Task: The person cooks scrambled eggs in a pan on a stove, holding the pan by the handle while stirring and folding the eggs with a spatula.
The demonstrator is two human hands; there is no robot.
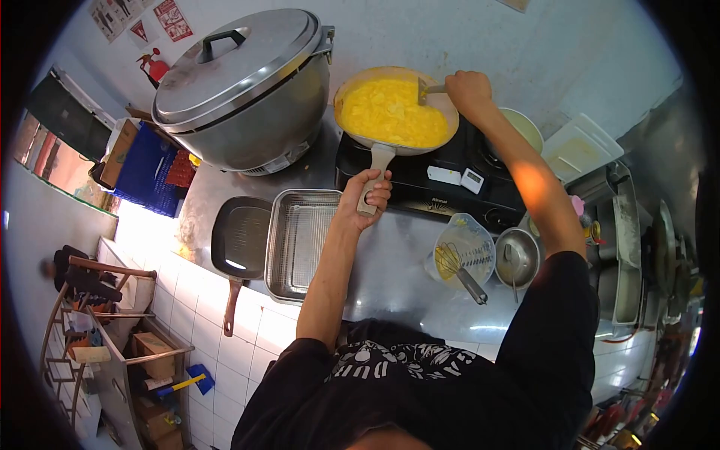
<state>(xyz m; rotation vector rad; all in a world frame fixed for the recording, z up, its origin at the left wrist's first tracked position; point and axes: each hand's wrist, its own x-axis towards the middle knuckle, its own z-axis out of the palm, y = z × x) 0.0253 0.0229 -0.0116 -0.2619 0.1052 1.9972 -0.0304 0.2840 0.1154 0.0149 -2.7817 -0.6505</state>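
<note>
I find the left hand wrapped around the handle of a pan, the right hand gripping a spatula, its blade in yellow food inside. The pan is over the stove. Left of the stove stands a lidded pot; in front, on the tabletop, a jug holds a whisk.

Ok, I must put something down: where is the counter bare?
Mainly the steel counter between the left forearm and the measuring jug, in front of the stove; a smaller patch between the large pot and the square pan. Crowded: the right, with jug, whisk and bowl.
</note>
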